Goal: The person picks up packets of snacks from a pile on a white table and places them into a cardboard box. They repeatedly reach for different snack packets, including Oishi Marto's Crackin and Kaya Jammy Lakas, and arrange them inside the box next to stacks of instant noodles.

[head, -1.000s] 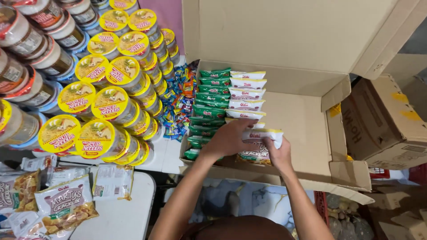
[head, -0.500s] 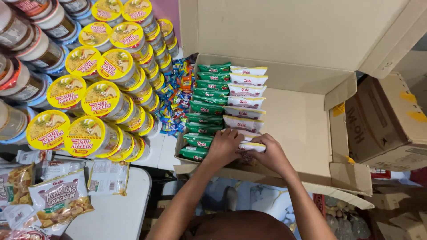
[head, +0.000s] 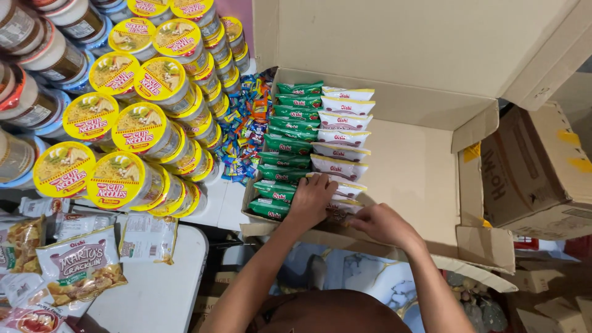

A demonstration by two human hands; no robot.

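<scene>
Location: At the near end of the open cardboard box (head: 425,185), you have a white snack packet (head: 341,209) going in as the last of the white row, beside the row of green packets (head: 287,145).

Left hand: Your left hand (head: 312,200) lies flat across the near packets, palm down. Its fingers (head: 322,183) are spread and pressing, clenched on nothing.

Right hand: Your right hand (head: 383,224) sits at the packet's right edge, near the box's front wall. Its fingers (head: 357,223) touch the edge; whether they pinch it or only push cannot be told.

Position relative to fingers: The packet lies between your two hands, partly under the left fingertips and touching the right ones. It leans on the next white packets (head: 339,142) in the row.

Handling: Judge the packet light, soft and air-filled, with a slick film skin. The contents are probably brittle, so squeeze gently.

Hold point: Take it by the crimped top seam or the side edges, not across the puffed middle.

Surroundings: Stacked noodle cups (head: 117,123) and loose candies (head: 243,132) stand left of the box. More snack bags (head: 77,268) lie on the white worktop (head: 166,290).
</scene>
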